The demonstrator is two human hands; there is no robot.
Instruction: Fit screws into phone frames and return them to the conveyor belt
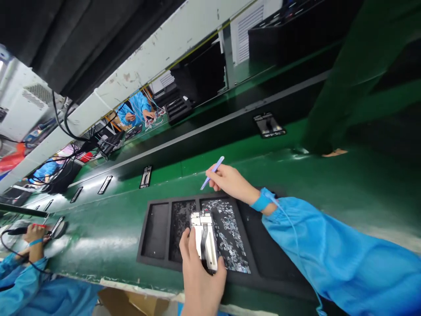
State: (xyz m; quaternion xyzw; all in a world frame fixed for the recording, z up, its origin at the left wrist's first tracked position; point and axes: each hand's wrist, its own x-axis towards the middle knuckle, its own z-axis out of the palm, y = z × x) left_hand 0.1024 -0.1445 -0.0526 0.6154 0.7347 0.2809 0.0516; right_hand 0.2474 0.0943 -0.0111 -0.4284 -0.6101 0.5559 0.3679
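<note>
My left hand grips an opened phone by its sides, with its inner board and a dark ribbon strip facing up. Under the phone lies a black foam tray split into compartments. One compartment is strewn with many small shiny parts; the one to its left has small dark pieces. Above the tray's far edge, my right hand pinches a slim lilac stick-like tool, perhaps tweezers or a pry tool. Its tip points down and left, apart from the phone.
Several opened phones, one a larger unit, lie along the belt beyond the green bench. At left, a co-worker's hands handle a device. Another person in blue works across the line. A shelf beam crosses overhead.
</note>
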